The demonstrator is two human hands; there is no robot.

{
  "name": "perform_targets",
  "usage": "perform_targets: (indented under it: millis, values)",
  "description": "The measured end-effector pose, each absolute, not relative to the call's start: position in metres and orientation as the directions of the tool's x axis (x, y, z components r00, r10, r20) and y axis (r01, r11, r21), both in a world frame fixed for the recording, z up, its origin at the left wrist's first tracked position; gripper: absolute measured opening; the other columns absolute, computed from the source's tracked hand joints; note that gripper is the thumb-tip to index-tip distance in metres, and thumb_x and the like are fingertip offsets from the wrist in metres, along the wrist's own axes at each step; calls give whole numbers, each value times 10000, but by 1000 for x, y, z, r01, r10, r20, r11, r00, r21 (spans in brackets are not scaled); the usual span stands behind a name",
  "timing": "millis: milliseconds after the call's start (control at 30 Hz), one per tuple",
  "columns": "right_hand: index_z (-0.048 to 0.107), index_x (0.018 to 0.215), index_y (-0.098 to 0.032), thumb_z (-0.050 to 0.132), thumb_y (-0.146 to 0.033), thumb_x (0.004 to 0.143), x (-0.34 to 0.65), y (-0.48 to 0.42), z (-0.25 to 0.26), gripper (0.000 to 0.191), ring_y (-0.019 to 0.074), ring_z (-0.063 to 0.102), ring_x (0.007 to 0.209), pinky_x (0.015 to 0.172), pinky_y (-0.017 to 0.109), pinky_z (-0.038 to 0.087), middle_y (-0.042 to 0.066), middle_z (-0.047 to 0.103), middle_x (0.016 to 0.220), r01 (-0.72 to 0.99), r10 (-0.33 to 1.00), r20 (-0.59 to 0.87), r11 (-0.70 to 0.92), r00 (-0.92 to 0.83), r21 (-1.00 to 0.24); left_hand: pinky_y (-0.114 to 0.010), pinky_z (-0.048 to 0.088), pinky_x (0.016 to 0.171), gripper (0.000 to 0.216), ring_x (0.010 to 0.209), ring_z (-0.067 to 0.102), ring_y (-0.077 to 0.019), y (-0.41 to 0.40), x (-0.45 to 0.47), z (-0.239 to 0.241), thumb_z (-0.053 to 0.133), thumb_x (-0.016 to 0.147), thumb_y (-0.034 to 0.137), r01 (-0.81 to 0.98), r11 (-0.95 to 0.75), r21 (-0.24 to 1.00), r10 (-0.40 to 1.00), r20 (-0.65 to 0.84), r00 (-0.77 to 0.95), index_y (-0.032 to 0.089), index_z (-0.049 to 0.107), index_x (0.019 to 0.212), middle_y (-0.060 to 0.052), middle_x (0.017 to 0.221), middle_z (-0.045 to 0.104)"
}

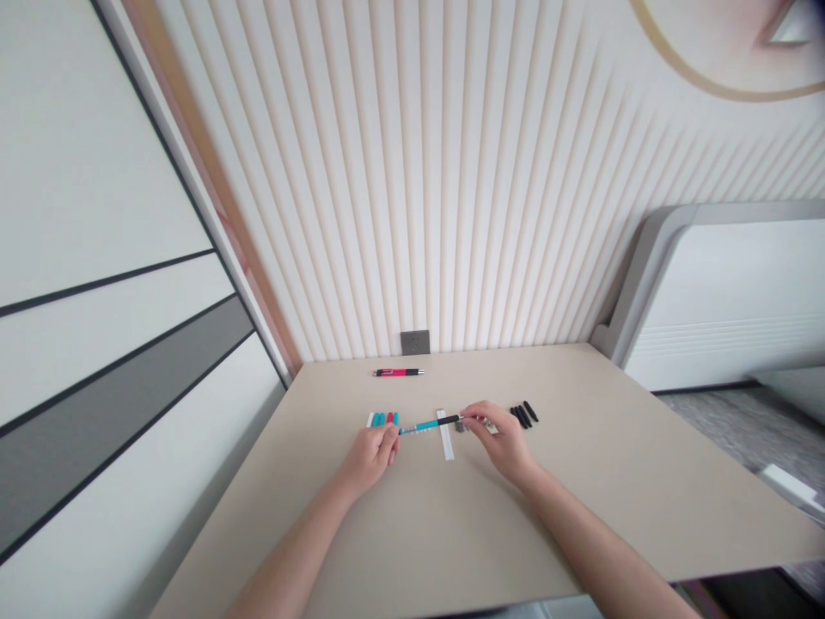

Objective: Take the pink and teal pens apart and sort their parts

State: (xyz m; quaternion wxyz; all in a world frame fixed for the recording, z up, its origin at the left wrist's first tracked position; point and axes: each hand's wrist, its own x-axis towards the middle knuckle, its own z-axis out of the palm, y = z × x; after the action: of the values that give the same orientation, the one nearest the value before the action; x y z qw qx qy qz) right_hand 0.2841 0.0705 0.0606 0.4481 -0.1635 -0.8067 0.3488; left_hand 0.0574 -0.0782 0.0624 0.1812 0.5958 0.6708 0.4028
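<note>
A blue pen (426, 425) with a black grip is held level above the table between my two hands. My left hand (375, 451) is closed around its blue end. At the other end, the fingertips of my right hand (499, 437) pinch the pen's tip. Below the pen lies a white strip with markings (446, 440). Close to my left hand is a row of white, teal and red pen barrels (381, 419), partly covered by it. Several black pen grips (524, 414) lie just beyond my right hand, which partly hides some small grey pieces (460, 426).
Toward the back of the beige table (412, 533) lies a red pen with black ends (398, 372). A dark wall socket (415, 342) sits on the ribbed wall behind. A white cabinet (129, 387) borders the left side, and a bed headboard (722, 292) stands to the right.
</note>
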Motion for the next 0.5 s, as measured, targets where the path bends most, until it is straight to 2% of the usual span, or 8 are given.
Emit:
perform_targets:
  millis: [267,400,500]
  values:
    - [672,892,-214,558,-341,922,284,70,59,173,172,617,723,670,283,486,40,698,822,-23,614,563,664,-553,-747,-241,403,572,457,500,514,-133,-78,53,61,295,992,443,711,-55,701,953,250,-173,189,533,696,31,526,525]
    - [684,938,-226,595,-338,895,284,72,59,149,170,613,712,668,284,490,35,706,850,9,648,562,659,-513,-752,-237,420,613,288,590,561,-135,-77,51,61,432,965,383,756,-96,647,941,307,-144,189,585,819,22,647,598]
    - [688,949,-230,583,-316,903,284,72,61,143,174,628,753,692,291,496,44,706,886,-36,618,588,672,-522,-739,-241,444,652,218,647,589,-140,-76,50,59,481,952,359,778,-136,613,914,381,-141,191,619,933,10,718,629]
